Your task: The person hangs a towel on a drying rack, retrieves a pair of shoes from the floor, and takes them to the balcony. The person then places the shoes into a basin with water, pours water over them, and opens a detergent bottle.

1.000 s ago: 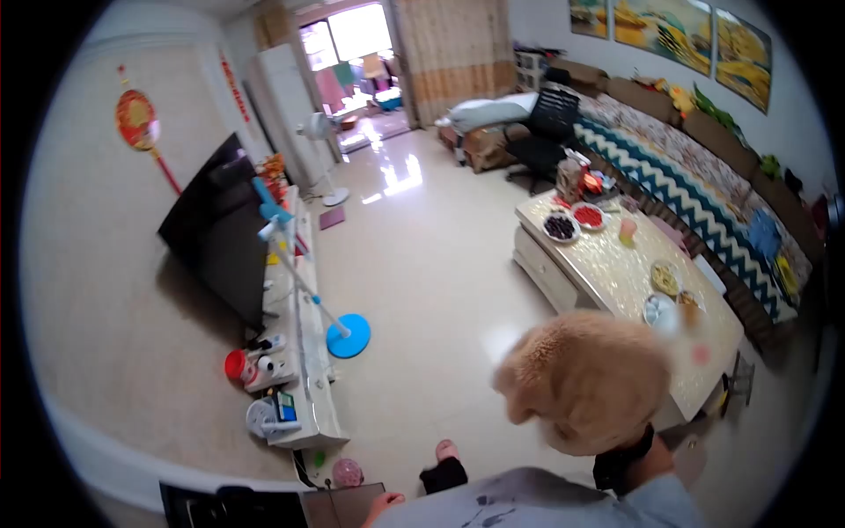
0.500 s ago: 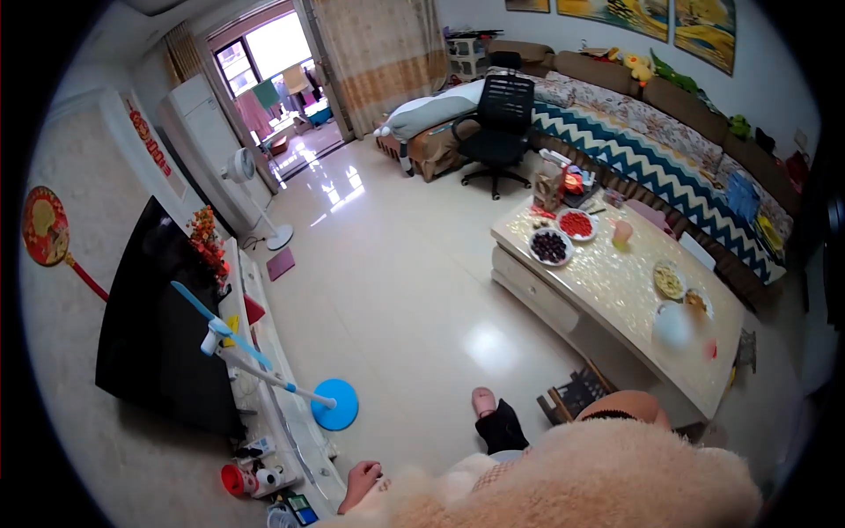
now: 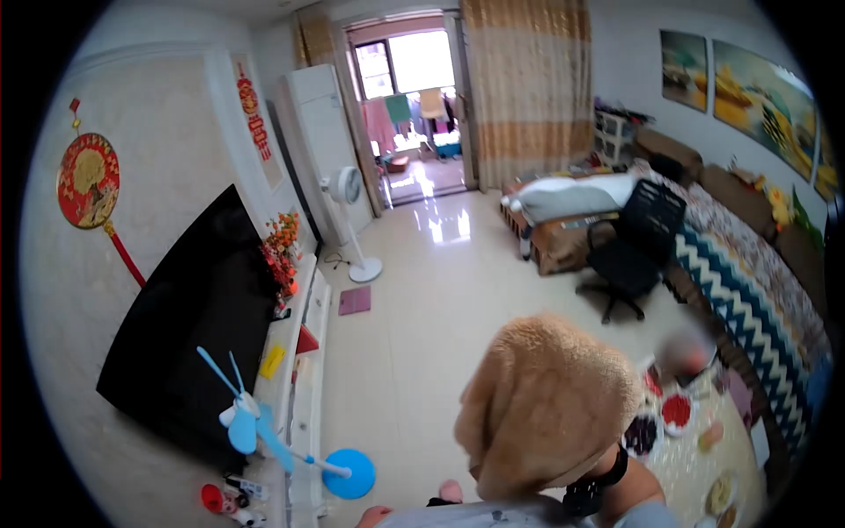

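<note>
The fuzzy brown cloth (image 3: 547, 407) covers the fingers of the right hand (image 3: 606, 459), so I cannot tell how tightly they close on it; the left hand (image 3: 375, 515) is cut off at the bottom edge, its grip unreadable. The cloth shows just left of the tabletop (image 3: 695, 475), where red food (image 3: 676, 411) sits near a blurred patch. Beyond stand a black chair (image 3: 641, 236) and a sofa (image 3: 735, 192).
</note>
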